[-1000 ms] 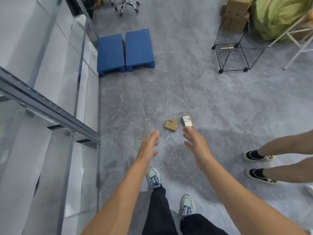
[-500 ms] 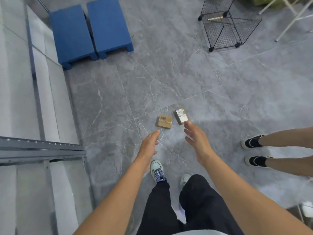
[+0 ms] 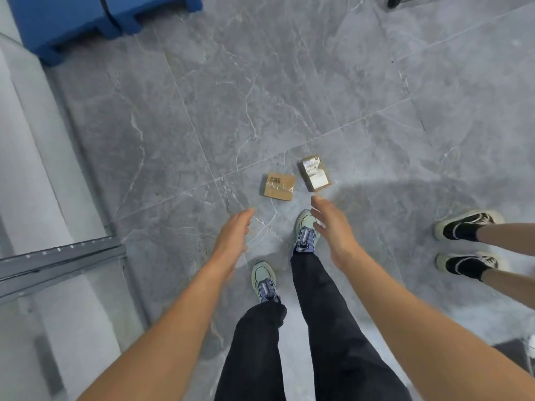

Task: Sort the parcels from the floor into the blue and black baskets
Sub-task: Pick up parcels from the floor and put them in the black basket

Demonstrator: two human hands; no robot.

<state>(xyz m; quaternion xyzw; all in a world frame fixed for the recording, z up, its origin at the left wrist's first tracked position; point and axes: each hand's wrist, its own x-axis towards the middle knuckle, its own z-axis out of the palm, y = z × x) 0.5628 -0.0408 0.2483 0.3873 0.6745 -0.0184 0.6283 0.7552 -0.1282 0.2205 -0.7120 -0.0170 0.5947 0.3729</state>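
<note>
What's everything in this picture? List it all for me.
Plain parcel: one, brown, on the floor ahead of the hands.
Labelled parcel: one, brown with a white label, just right of the plain one.
Floor: grey marbled tiles, throughout.
Platforms: two, blue, top left.
Metal rail: one, grey, left edge.
Another person's shoes: two, black and white, right edge.
Own shoes: two, pale green, centre.
Trousers: black, bottom centre.
Left hand: open, empty, short of the parcels.
Right hand: open, empty, near the labelled parcel.

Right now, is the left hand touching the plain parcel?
Apart. Head view shows floor between fingers of the left hand and the plain parcel.
</note>
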